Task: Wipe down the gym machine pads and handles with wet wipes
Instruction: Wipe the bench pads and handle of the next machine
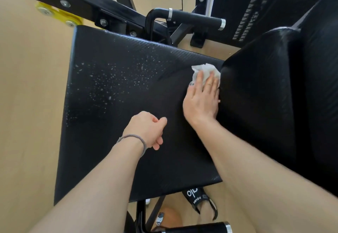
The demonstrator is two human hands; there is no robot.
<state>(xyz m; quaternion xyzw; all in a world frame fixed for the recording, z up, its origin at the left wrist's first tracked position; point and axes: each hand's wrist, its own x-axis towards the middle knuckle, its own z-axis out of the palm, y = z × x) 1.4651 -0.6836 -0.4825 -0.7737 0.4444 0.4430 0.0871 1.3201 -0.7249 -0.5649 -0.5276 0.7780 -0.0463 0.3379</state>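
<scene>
Seat pad (113, 123), black, fills centre; white specks scattered over its left half; back pad (256, 86) stands at its right edge; handle (195, 18) beyond, at top; right hand (203, 97) flat, fingers straight, pressing wet wipe (205, 71) onto seat pad just beside back pad; left hand (146, 128) loosely curled, holding nothing, apart from wipe.

Wet wipe (205, 72) is pressed flat on the seat pad (128, 104) by the right hand (202, 97), beside the back pad (256, 86). Left hand (146, 129) is loosely curled, nothing held. White droplets are scattered left.
</scene>
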